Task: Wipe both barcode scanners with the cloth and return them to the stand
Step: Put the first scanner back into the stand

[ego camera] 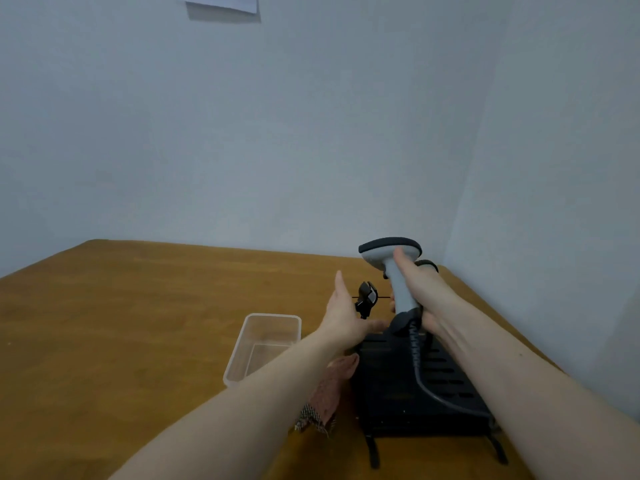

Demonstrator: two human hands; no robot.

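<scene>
**Scanner in hand above the stand, cloth idle**

While the right hand (420, 299) gripped the grey scanner (398, 271) by its handle, fingers wrapped round it and thumb lying up toward the head, the scanner stood nearly upright at right of centre in the frame, its dark-rimmed head uppermost. Its coiled cable (420, 368) ran down from the handle's foot over the black slotted stand (415, 393) at lower right.

Left hand (346, 317) was open, fingers straight, reaching forward just left of the scanner's handle; it held nothing. Just beyond its palm sat a small black device (366, 299), possibly the second scanner or a cradle part; too small to tell. A dark rounded shape showed behind the right wrist, unidentified.

The patterned cloth (325, 400) lay on the counter (138, 323) against the stand's left edge, partly under the left forearm, untouched. A clear plastic tub (263, 344) stood left of it.

Judgement: step in hand looked like either lifting this scanner off the stand or seating it back; the frame did not settle which. If wiping was yet to come, the left hand needed to draw back and pick up the cloth. If returning, the handle's foot needed lining up with the stand, cable kept free.
</scene>
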